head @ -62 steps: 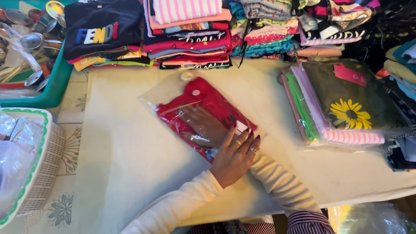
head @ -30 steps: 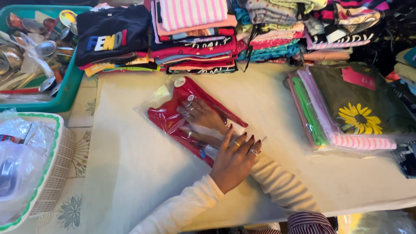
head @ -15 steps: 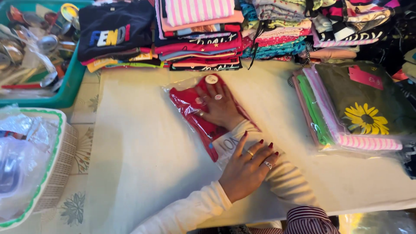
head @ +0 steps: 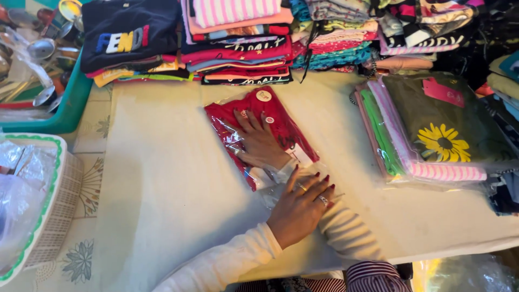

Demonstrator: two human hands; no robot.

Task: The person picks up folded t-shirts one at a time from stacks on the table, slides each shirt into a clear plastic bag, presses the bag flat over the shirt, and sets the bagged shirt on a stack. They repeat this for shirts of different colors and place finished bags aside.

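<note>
A folded red garment (head: pixel 281 121) with round stickers lies in a clear plastic bag (head: pixel 227 130) on the cream tablecloth (head: pixel 162 184). My right hand (head: pixel 258 141) reaches into the bag through its near open end and lies flat on the garment, fingers spread. My left hand (head: pixel 301 205), in a white sleeve and wearing rings, presses flat on the bag's open end (head: pixel 275 189) near the table's front edge.
Stacks of folded clothes (head: pixel 238 43) line the far edge. A bagged pile with a sunflower top (head: pixel 438 130) sits at the right. A green tub of metal utensils (head: pixel 38 70) and a white basket (head: pixel 48 216) with plastic stand at the left.
My right hand has slid deeper into the bag and pushed the red garment away from me. My left hand stayed pressed on the bag's open end.
</note>
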